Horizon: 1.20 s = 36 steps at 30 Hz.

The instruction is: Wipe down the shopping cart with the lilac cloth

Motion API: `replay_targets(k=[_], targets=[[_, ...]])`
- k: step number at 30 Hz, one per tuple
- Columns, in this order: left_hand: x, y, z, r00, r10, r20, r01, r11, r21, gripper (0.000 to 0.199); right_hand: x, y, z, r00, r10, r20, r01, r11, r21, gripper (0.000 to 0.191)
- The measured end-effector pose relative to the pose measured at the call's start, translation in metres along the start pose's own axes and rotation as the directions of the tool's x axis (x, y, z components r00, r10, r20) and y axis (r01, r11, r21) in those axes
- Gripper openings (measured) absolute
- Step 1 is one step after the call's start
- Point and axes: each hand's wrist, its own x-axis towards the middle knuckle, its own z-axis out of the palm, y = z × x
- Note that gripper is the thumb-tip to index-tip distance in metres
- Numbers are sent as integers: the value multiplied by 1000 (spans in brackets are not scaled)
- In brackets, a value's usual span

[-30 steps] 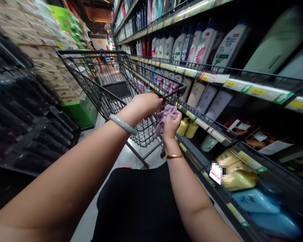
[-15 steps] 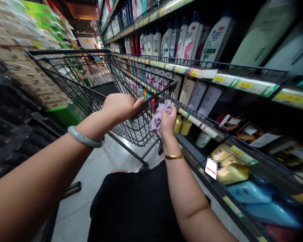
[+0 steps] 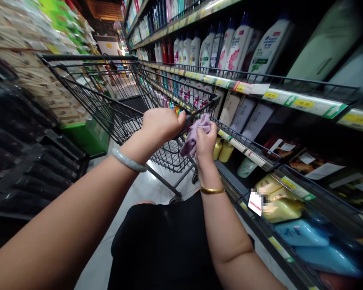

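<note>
My left hand (image 3: 162, 123), with a pale bangle at the wrist, is closed over the near top bar of a black wire shopping cart (image 3: 93, 105). Part of that bar is hidden under my fingers. Just right of it, my right hand (image 3: 206, 143), wearing a gold bangle, clutches a crumpled light purple cloth (image 3: 194, 139). The cloth bunches out beyond the fingers, close to the cart's right near corner. Through the wires the cart's grid floor and a dark panel show.
Shelves of shampoo bottles (image 3: 237, 46) run along the right, with price-tag rails (image 3: 308, 104) jutting out. Yellow and blue bottles (image 3: 302, 233) lie low at right. Packaged goods (image 3: 21, 76) are stacked left, above a green box (image 3: 90, 137). Tiled floor (image 3: 111, 245) shows below.
My left hand has slid right along the cart's bar, nearer to my right hand. The cloth has shifted shape slightly in my right hand. The whole view has moved a little.
</note>
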Motion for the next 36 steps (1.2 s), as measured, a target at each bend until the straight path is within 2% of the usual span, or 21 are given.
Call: replay_targets(k=[2,3,5,7,9,10,12,15,17,19,21,23,25,27,29,30,31,33,35,36], targets=[[4,5,3,1000,5,-21,-5,999,-32,78,-1,-16,5,995,-95,6,95,995,34,32],[6,8,4,1000,2,-28,-3,999,-45,77,-1,-18,3,996,-87,-21,87,996,12,32],[10,14,6,999,-3,-35,0,998,-68,76,0,-9,-8,995,47,-88,-55,994,-91,30],[14,20,7,999,2,-42,-6,997,-80,76,3,9,-23,958,240,-154,-266,948,-177,23],[17,25,7,999,6,-48,-9,997,-79,75,6,23,-33,920,355,-164,-384,899,-212,17],[18,28,7,999,2,-47,-5,997,-77,73,7,25,-35,917,371,-150,-396,892,-216,16],[21,31,8,999,-6,-40,3,997,-73,71,8,18,-32,938,329,-106,-344,921,-183,17],[26,35,10,998,4,-64,-10,997,-78,69,9,-2,-20,992,124,-34,-126,991,-45,30],[30,38,13,997,17,-80,-23,997,-80,68,9,-8,-17,999,26,-42,-27,1000,-5,32],[33,42,14,997,22,-74,-28,996,-82,68,9,-4,-21,992,92,-91,-100,992,-80,30],[36,47,15,998,21,-64,-26,996,-87,67,8,5,-28,961,241,-139,-263,950,-167,24],[37,50,14,997,35,-68,-41,995,-90,69,9,9,-32,929,335,-157,-362,911,-196,20],[37,49,13,994,94,-60,-99,991,-85,72,9,1,-30,946,295,-135,-314,937,-152,23],[35,41,11,980,195,-34,-197,977,-82,76,10,-12,-23,987,132,-94,-139,988,-71,30],[33,28,9,963,268,-10,-268,960,-83,80,10,-19,-17,996,-45,-77,44,999,-21,32],[31,19,9,960,281,-11,-281,957,-77,81,10,-17,-16,993,-81,-87,79,996,-31,32],[30,8,10,958,285,-22,-286,956,-59,81,10,-12,-16,994,-51,-100,45,997,-63,31],[29,-15,12,956,288,-62,-289,957,-3,81,11,6,-20,983,139,-123,-155,980,-128,26],[30,-41,15,955,287,-70,-286,958,17,81,13,24,-26,938,325,-118,-341,925,-169,20],[30,-53,17,958,275,-84,-275,961,22,84,14,30,-28,925,363,-111,-378,908,-179,18]])
